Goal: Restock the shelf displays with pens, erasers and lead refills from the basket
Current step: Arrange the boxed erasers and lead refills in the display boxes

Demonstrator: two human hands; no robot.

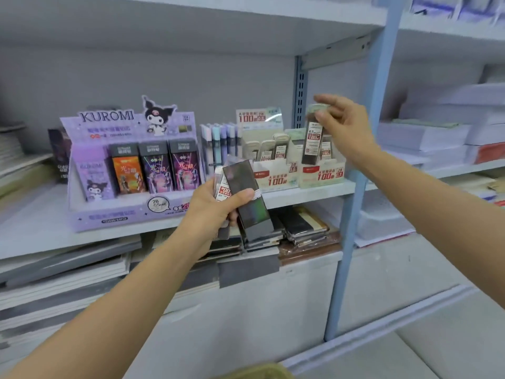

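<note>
My right hand (343,124) pinches the top of one lead refill case (312,138), held upright just above the right green-and-white refill display box (321,175) on the shelf. My left hand (216,206) grips a small stack of refill cases (247,195), dark side facing me, in front of the shelf edge. A second refill display box (273,176) stands to the left of the first, with several cases in it. The basket (259,372) shows only as a rim at the bottom edge.
A purple Kuromi lead display (131,165) stands at the left of the shelf (41,222), with pastel pens (218,143) behind it. Notebooks (300,228) are stacked on the shelf below. A blue upright post (352,214) divides the bays; paper stacks (426,138) lie to the right.
</note>
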